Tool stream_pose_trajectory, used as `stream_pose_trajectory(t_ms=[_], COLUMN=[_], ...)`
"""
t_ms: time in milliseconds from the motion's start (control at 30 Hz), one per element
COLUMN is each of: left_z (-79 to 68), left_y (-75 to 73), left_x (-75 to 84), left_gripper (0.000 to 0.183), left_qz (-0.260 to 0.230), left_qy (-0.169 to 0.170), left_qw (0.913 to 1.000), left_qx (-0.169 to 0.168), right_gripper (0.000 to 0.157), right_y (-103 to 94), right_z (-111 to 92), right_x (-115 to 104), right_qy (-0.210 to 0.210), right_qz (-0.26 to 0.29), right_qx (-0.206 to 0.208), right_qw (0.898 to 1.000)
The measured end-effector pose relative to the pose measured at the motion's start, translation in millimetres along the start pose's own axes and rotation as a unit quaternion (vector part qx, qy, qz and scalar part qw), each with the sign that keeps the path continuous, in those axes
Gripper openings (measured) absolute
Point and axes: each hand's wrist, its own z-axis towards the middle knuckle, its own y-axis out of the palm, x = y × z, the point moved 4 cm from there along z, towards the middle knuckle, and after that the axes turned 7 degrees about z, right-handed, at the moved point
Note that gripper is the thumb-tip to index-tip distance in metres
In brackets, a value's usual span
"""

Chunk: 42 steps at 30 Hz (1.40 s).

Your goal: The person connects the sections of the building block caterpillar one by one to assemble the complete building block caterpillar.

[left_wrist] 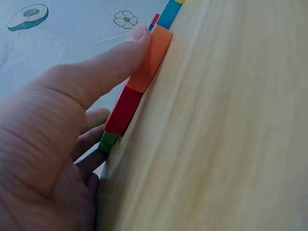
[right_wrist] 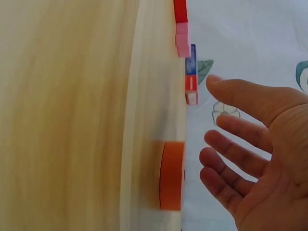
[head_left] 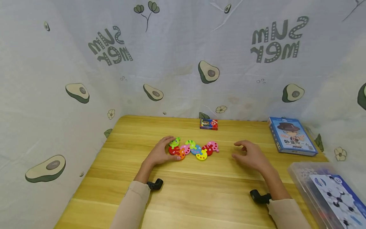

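A colourful wooden caterpillar puzzle (head_left: 196,149) of several joined, numbered pieces lies flat on the table. Its green smiling head (head_left: 174,143) is at the left end and a pink piece (head_left: 213,146) at the right end. My left hand (head_left: 161,152) holds the head end: the thumb is against the orange piece (left_wrist: 150,60), the fingers curl round by the green head. Over the table to the right of the puzzle, my right hand (head_left: 251,156) hovers with relaxed fingers, holding nothing. Near it in the right wrist view stands a separate orange piece (right_wrist: 172,175), not visible in the head view.
Behind the puzzle lies a small red and blue box (head_left: 209,124). A blue game box (head_left: 293,136) is at the back right, with a clear plastic case (head_left: 306,190) in front of it. Printed cloth (head_left: 177,63) hangs behind the wooden table (head_left: 197,197).
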Motion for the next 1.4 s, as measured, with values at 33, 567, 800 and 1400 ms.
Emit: stream_pose_trajectory(t_ms=[33,567,800,1400], left_z=[-0.1,0.5,0.8,2.3], left_y=[0.3,3.1,2.5,4.4], left_x=[0.1,-2.4,-2.3,-4.3], left_gripper=[0.100,0.098,0.097,0.094], left_qz=[-0.001,0.006,0.003,0.015], left_qy=[0.001,0.014,0.013,0.014], left_qw=[1.0000,0.9999,0.9999,0.9998], left_qx=[0.000,-0.007,-0.004,0.000], right_gripper=[0.055,0.068,0.060,0.054], right_y=[-2.1,-19.4,-20.1,-8.3], right_z=[-2.3,-27.5,-26.6,-9.9], right_x=[1.7,32.4,34.3,5.0], right_qy=[0.003,0.001,0.015,0.028], right_qz=[0.000,-0.017,-0.003,-0.002], right_qx=[0.000,-0.044,-0.049,-0.007], right_qw=[1.000,0.999,0.999,1.000])
